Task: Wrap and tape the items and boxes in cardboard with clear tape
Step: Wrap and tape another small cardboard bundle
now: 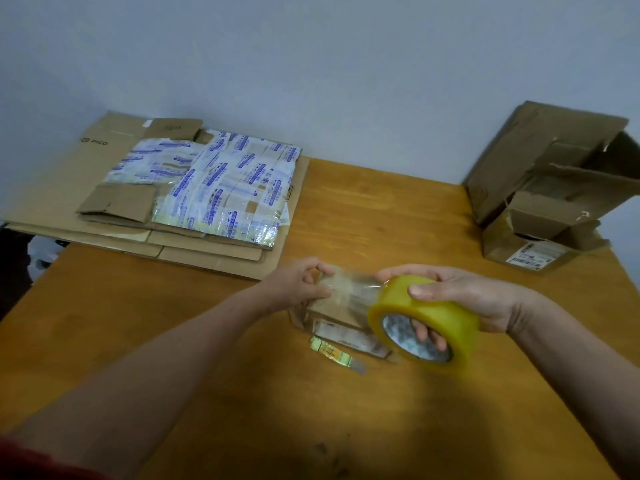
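Yellowish clear tape roll (446, 323) is up off the tabletop (156, 341), near the middle, slightly right. The right hand (474, 296) is grasping it: fingers poked through the core, thumb pressed on the outer face.

A stretch of tape (356, 289) runs left from the roll to the left hand (298, 285), which is pinching the free end between thumb and curled fingers. That end sits right over the far left corner of the small cardboard bundle (327, 315). Can't tell whether it's stuck down there or just hovering.

The bundle lies flat on the tabletop, under and between both hands, with what looks like a pale printed label on its near side. Just beside it on the near side there's a little box cutter (337, 355) with a green and yellow handle, blade end pointing right.

Far left is a stack of flattened cardboard (59, 192) hanging a bit over the tabletop edge. On top of that sits a flattened box (225, 188) plastered in tape with blue print.

Far right corner has a couple of torn open boxes (540, 202), flaps up, and one has a shipping label facing me. Plain pale wall (311, 64) behind everything.
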